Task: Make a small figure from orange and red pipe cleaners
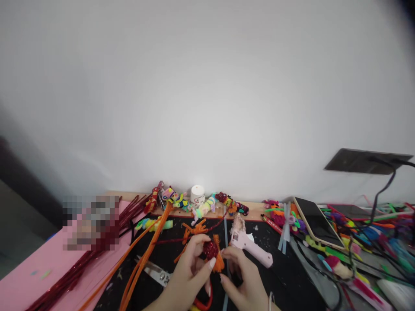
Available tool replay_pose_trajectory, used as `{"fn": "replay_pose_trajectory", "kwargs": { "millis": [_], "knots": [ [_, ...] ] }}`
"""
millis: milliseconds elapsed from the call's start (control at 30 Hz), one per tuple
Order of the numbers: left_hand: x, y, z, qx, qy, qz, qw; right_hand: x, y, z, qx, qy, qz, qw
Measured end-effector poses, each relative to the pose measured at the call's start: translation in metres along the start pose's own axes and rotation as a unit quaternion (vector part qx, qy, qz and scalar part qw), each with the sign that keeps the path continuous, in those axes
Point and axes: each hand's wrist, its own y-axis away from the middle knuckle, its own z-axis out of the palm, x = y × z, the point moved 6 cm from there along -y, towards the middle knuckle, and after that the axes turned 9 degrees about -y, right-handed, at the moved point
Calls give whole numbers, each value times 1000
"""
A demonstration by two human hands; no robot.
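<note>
My left hand (191,270) pinches a glittery dark red ball of pipe cleaner (210,249) between thumb and fingers. On the ball's right side is a fringed orange pipe-cleaner tuft (218,261). My right hand (241,276) is at the tuft's right edge, thumb and index finger apart; whether a fingertip touches it I cannot tell for sure. Beneath my left hand lie scissors (157,274) with red handles, partly covered. Short orange pipe-cleaner pieces (194,228) lie just behind. A pale pink glue gun (254,250) rests right of my hands.
On the black mat (285,280) lie long orange pipe cleaners (145,250); red tinsel ones (78,263) cross the pink sheet (29,276). Small craft figures and a white cup (197,195) line the wall. Rightward are a phone (319,222), cables and a colourful pipe-cleaner pile.
</note>
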Motion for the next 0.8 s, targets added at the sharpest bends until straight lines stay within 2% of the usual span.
{"fn": "replay_pose_trajectory", "kwargs": {
  "millis": [133,233,467,800],
  "knots": [
    [-1,1,1,-9,-24,7,1000,0,2,-1,10,3,9,1000],
    [-4,-1,-3,8,-28,14,999,-1,3,-4,23,14,10,1000],
    [-7,-2,-10,40,-21,-12,999,-9,0,-10,13,40,-42,998],
    [-5,-3,-13,61,-14,-16,998,-14,-2,-13,30,46,-53,997]
  ]
}}
